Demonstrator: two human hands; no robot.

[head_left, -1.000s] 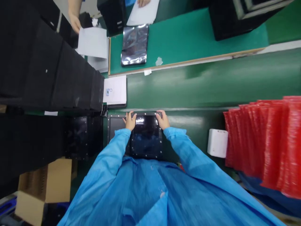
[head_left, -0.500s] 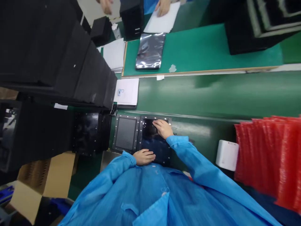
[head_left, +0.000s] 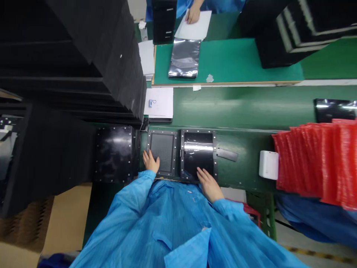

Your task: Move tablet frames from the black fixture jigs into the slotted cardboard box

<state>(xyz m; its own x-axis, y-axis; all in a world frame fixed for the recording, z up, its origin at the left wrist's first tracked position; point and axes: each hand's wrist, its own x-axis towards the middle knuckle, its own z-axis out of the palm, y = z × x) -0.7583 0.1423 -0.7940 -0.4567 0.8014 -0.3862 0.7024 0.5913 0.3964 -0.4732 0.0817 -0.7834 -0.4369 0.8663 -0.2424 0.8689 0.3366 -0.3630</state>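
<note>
My left hand (head_left: 151, 162) lies with fingers spread on the lower left edge of a dark framed panel (head_left: 164, 149) with a perforated grey middle. Just right of that panel is a glossy black panel (head_left: 198, 147) with light dots around its frame. My right hand (head_left: 209, 184) rests, fingers stretched out, on the glossy panel's lower right part. Neither hand grips anything. A flat dark strip (head_left: 227, 154) sticks out from the glossy panel's right side.
To the left are a stack of glossy black panels (head_left: 113, 154) and tall black stacks (head_left: 117, 63). Right stand a white box (head_left: 269, 165) and red plastic bags (head_left: 312, 160). Papers (head_left: 158, 108) lie behind the perforated panel. Across the table, another person's hand (head_left: 193, 15) touches white sheets.
My left hand has moved from the glossy panel to the perforated panel's left edge. My right hand has slid from the glossy panel's upper part to its lower right. The camera view has shifted.
</note>
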